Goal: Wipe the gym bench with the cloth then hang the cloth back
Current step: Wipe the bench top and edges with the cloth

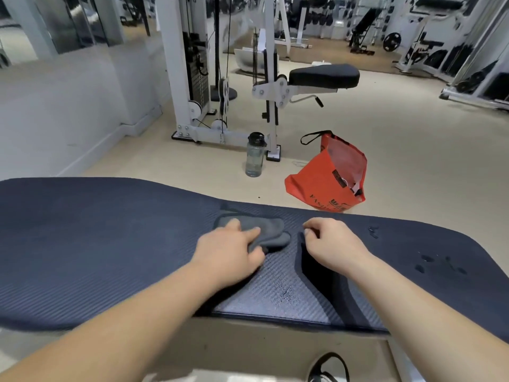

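Cloth [252,232] is lying bunched on the middle of the gym bench [110,244], and the left hand [230,250] is pressing it down with the fingers spread over it and the thumb tucked at its near edge, so the grip is grasping the cloth flat against the padded surface; this hold probably is letting the person push the fabric along without it rolling away. The right hand [334,244] is resting with loosely curled fingers at the edge of the dark gap in the padding, holding nothing, and it seems to be steadying the body (or the pad) while the other arm is working. Small wet droplets [432,261] are sitting on the right end of the bench, well apart from the cloth, so that part is likely not yet wiped. No hook for hanging the cloth is showing.
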Available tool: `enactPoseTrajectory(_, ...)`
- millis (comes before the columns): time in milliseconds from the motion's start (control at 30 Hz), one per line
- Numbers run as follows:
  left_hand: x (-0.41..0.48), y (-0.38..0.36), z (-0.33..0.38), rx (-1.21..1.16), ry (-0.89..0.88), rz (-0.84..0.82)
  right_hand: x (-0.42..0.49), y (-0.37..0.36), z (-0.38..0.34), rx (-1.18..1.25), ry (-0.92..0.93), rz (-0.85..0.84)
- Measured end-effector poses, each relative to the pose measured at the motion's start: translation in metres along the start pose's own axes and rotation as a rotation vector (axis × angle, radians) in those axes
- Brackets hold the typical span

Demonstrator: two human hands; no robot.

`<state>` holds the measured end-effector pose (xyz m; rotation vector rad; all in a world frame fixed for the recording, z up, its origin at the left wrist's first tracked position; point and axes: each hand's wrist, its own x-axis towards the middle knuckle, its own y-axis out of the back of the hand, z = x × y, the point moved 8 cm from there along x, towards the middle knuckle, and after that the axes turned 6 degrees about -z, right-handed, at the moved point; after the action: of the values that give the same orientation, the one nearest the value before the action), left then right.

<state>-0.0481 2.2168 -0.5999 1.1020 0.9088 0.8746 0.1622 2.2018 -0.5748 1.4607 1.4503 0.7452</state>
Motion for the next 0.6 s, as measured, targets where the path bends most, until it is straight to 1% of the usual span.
enactPoseTrajectory(67, 0.001, 0.003, -0.033, -0.04, 0.219, -0.001, -0.003, 0.001, 0.003, 0.002, 0.005, -0.007)
enactPoseTrajectory(133, -0.019, 0.0, -0.029, 0.025, 0.303, 0.026, -0.004, 0.0, 0.004, 0.007, 0.02, -0.02)
enactPoseTrajectory(167, -0.032, -0.004, -0.014, 0.048, 0.292, 0.033, -0.003, 0.0, 0.002, 0.011, 0.032, -0.023)
enactPoseTrajectory(200, -0.045, -0.009, 0.005, 0.049, 0.235, 0.027, -0.003, 0.0, -0.001, 0.019, 0.044, -0.025)
enactPoseTrajectory(300, -0.074, -0.022, 0.062, 0.019, -0.105, -0.057, -0.001, -0.003, -0.016, 0.036, 0.089, -0.035)
enactPoseTrajectory(333, -0.076, -0.021, 0.066, 0.029, -0.194, -0.063, 0.0, -0.005, -0.02, 0.035, 0.099, -0.041)
enactPoseTrajectory(367, -0.074, -0.018, 0.062, 0.036, -0.234, -0.039, 0.0, -0.007, -0.024, 0.032, 0.108, -0.044)
enactPoseTrajectory(400, -0.067, -0.015, 0.049, 0.052, -0.213, -0.003, 0.0, -0.009, -0.028, 0.033, 0.111, -0.05)
enactPoseTrajectory(433, -0.06, -0.011, 0.031, 0.067, -0.151, 0.035, 0.0, -0.011, -0.031, 0.034, 0.115, -0.055)
enactPoseTrajectory(500, -0.044, -0.001, -0.014, 0.06, 0.057, 0.063, 0.001, -0.014, -0.033, 0.029, 0.117, -0.07)
enactPoseTrajectory(567, -0.034, 0.007, -0.057, -0.026, 0.295, 0.056, 0.001, -0.017, -0.032, 0.007, 0.108, -0.088)
enactPoseTrajectory(600, -0.032, 0.008, -0.067, -0.049, 0.369, 0.046, 0.0, -0.017, -0.029, -0.004, 0.096, -0.095)
